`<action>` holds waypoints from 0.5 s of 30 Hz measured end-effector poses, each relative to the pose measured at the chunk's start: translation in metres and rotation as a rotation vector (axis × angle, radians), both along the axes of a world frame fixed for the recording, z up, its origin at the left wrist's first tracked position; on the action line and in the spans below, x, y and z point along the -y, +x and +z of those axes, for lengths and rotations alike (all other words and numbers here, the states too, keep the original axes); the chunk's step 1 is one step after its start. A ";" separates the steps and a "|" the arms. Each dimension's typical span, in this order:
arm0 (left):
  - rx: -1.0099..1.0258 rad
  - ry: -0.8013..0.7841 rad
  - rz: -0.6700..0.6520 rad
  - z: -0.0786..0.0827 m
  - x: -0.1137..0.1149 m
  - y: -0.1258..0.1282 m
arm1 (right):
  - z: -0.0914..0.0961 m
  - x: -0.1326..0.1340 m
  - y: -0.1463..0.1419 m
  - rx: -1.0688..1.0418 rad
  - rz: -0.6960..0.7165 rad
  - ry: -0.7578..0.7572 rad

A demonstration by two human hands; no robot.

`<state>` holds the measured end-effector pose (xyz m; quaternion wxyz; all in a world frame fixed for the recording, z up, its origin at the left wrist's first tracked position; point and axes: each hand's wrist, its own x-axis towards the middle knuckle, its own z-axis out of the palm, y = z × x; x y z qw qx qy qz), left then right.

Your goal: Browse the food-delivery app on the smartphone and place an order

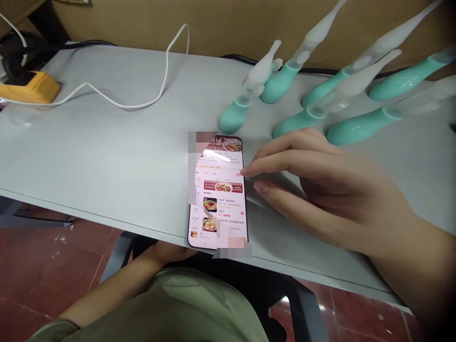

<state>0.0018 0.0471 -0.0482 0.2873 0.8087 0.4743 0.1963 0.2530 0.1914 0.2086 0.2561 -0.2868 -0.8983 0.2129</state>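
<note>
One phone (223, 187) laid flat by the tabletop's (117, 156) front edge
Its right side is slightly overlapped by the right hand (327, 185), the grip loosely parted with nothing held; the left hand (176, 251) is partly hidden below, and its grip cannot be told.

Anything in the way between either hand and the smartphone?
Right hand: nothing visible; its fingertips are at the right edge of the smartphone, contact unclear. Left hand: the tabletop is in the way; that hand is below its near edge, partly hidden. Teal bulbs sit outside both paths.
</note>
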 end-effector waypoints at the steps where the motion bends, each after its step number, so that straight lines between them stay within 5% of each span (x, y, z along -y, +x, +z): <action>1: 0.002 0.012 -0.021 -0.002 0.000 -0.001 | -0.001 0.000 -0.001 -0.008 -0.006 0.006; 15: -0.054 0.311 -0.074 -0.017 0.001 -0.006 | -0.011 0.000 0.003 -0.113 -0.076 -0.093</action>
